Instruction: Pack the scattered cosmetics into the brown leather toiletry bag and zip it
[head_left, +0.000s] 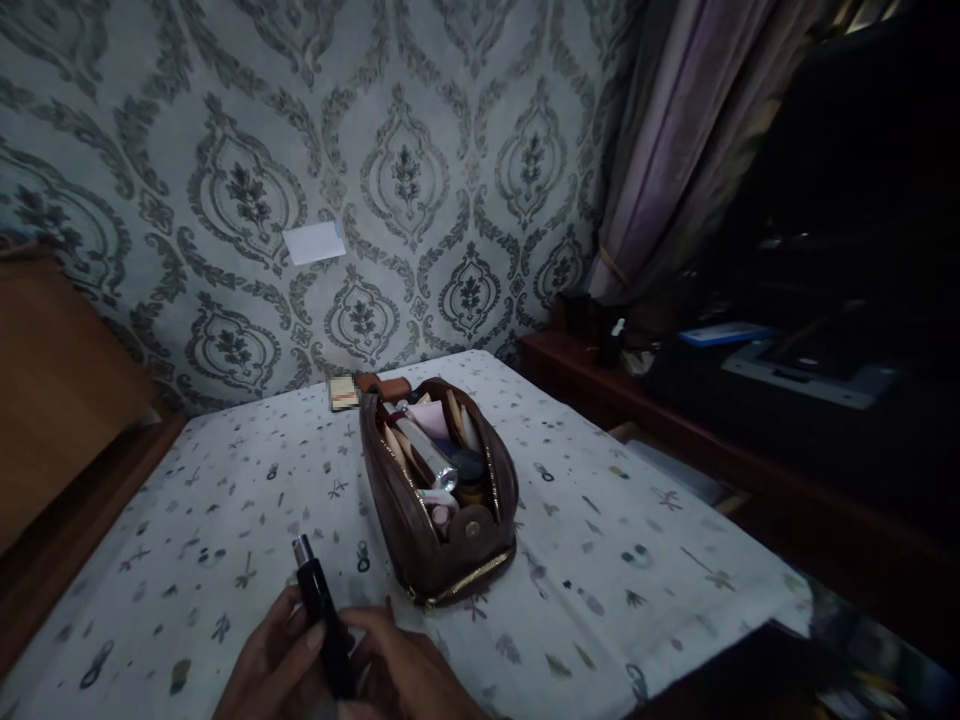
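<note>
A slim black tube with a silver tip [324, 612] points up and away from me at the bottom of the view; its exact kind I cannot make out. My left hand [271, 658] is closed round its left side, the thumb lying across it. From the right, the fingers of my right hand [409, 662] grip the same tube lower down. Just beyond my hands stands a brown zippered toiletry bag [390, 535], its top gaping. Inside lie a clear silvery tube [427, 455], a pink item [429, 420], a dark-lidded jar [471, 470] and other small things.
A patterned white cloth [262, 490] covers the table. Behind the bag are a small card [344, 392] and a brown leather item [390, 387]. A brown board [60, 380] leans at left. On the right, a dark red wooden desk [585, 375] has an open drawer [675, 470].
</note>
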